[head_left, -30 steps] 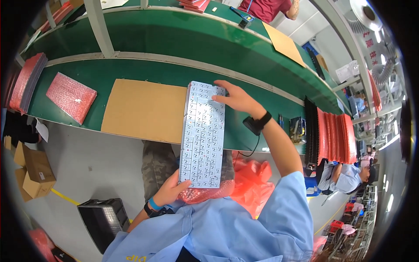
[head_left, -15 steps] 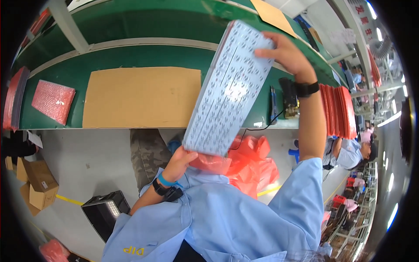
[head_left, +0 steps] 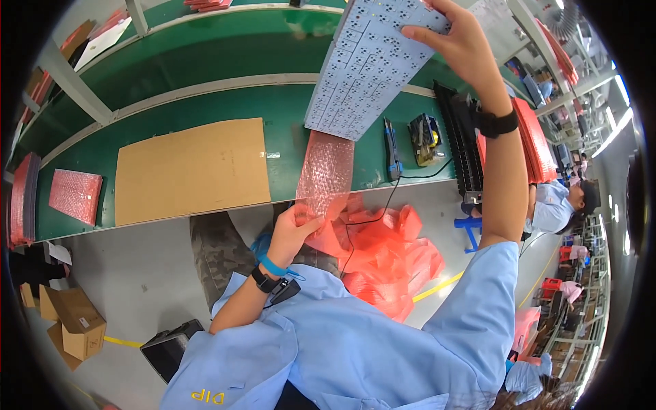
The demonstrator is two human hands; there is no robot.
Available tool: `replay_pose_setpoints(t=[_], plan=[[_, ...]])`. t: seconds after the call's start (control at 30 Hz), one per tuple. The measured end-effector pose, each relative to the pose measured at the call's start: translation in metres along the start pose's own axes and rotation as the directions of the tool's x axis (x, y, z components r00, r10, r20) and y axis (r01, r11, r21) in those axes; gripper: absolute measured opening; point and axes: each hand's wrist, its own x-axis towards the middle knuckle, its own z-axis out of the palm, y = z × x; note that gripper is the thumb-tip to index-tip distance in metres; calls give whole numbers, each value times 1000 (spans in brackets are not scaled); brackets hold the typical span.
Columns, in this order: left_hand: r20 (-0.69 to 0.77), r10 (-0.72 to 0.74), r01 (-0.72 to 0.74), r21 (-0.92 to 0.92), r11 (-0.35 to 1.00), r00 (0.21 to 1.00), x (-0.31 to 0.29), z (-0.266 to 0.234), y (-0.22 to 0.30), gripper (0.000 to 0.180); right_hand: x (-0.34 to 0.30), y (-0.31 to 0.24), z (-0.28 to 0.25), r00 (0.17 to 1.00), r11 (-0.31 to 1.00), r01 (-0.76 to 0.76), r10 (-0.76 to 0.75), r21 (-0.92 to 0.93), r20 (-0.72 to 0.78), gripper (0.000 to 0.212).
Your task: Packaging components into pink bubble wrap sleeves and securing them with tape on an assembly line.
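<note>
The left hand (head_left: 292, 234) has left the pale-blue, rectangular circuit board (head_left: 372, 72) and now pinches a translucent pink bubble-wrap bag (head_left: 324, 171). The board, clamped between the right hand's (head_left: 468, 51) thumb and fingers, extends down-left from them, long axis slanting, lower end above the left fingers.

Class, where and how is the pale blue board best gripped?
Take the pale blue board by its right edge near the upper end, probably from the right, thumb on the patterned face, as the right hand does. It is long, flat and tilted; in view, its lower end overlaps the pink bubble wrap.
</note>
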Motion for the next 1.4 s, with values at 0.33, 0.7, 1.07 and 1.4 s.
replay_pose_setpoints(t=[0.33,0.7,1.07,1.4], plan=[[72,158,-160,14,987,985,5,33,11,30,-58,30,-46,997,996,-6,-1,-89,-73,42],[186,203,-237,183,954,961,19,20,31,37,-86,79,-141,980,918,41,40,395,-194,56],[417,252,-264,-31,964,873,74,32,74,58,-85,99,-149,999,869,-32,39,494,-4,63],[409,345,-416,96,904,845,79,52,80,41,-78,81,-148,998,876,-54,56,479,11,62]])
